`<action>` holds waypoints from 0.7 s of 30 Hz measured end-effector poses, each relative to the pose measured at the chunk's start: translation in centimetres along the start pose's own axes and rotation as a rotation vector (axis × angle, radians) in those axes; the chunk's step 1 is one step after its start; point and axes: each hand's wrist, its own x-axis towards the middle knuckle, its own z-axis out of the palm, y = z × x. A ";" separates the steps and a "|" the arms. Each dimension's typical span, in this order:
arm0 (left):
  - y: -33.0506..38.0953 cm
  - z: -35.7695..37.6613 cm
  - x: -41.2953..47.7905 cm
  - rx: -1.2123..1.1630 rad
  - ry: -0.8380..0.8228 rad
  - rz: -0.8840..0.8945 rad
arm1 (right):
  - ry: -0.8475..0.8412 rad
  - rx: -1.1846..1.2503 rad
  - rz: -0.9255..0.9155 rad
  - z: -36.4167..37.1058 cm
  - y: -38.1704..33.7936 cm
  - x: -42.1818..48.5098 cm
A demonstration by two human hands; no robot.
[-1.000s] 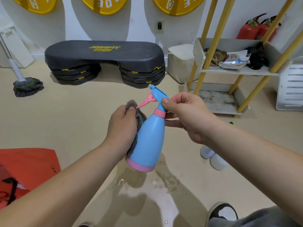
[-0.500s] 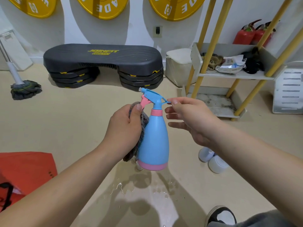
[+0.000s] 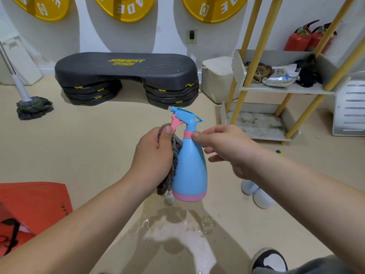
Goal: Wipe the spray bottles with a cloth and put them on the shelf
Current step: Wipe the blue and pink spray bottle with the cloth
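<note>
A blue spray bottle (image 3: 190, 171) with a pink base, collar and trigger is held upright in the air above the floor. My left hand (image 3: 153, 157) presses a grey cloth (image 3: 173, 155) against the bottle's left side, with the thumb near the trigger. My right hand (image 3: 227, 147) pinches the pink collar between thumb and forefinger, the other fingers loosely spread. The yellow-legged shelf (image 3: 286, 89) stands at the right, its low bottom tray (image 3: 258, 125) bare and stained. Two white bottles (image 3: 256, 192) lie on the floor under my right forearm.
A water puddle (image 3: 177, 230) spreads on the floor below the bottle, with a small white item (image 3: 170, 198) at its edge. A black step platform (image 3: 126, 70), a mop (image 3: 33, 107), a white bin (image 3: 217, 80) and a red bag (image 3: 29, 204) surround the area. My shoe (image 3: 268, 260) is bottom right.
The bottle went from tilted to upright. My right hand left the spray head, opened briefly, and now pinches the collar. My left hand keeps the cloth on the bottle's side.
</note>
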 end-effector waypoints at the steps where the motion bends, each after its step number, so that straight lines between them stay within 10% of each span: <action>1: -0.1 0.0 0.0 -0.044 -0.007 -0.020 | -0.022 0.008 -0.005 -0.1 0.1 0.1; 8: -0.3 -0.1 0.2 -0.237 -0.079 -0.109 | -0.116 0.052 -0.130 0.3 0.4 -0.3; 13: -0.5 -1.4 1.8 -0.187 0.300 -0.156 | -0.054 -0.043 -0.151 0.4 0.5 -0.6; 16: 0.8 -2.3 1.5 -0.071 0.331 0.130 | -0.069 -0.086 -0.129 0.6 0.5 -0.6; 21: -0.2 -1.5 0.6 0.427 -0.159 0.806 | -0.131 -0.176 -0.228 1.4 0.5 -0.9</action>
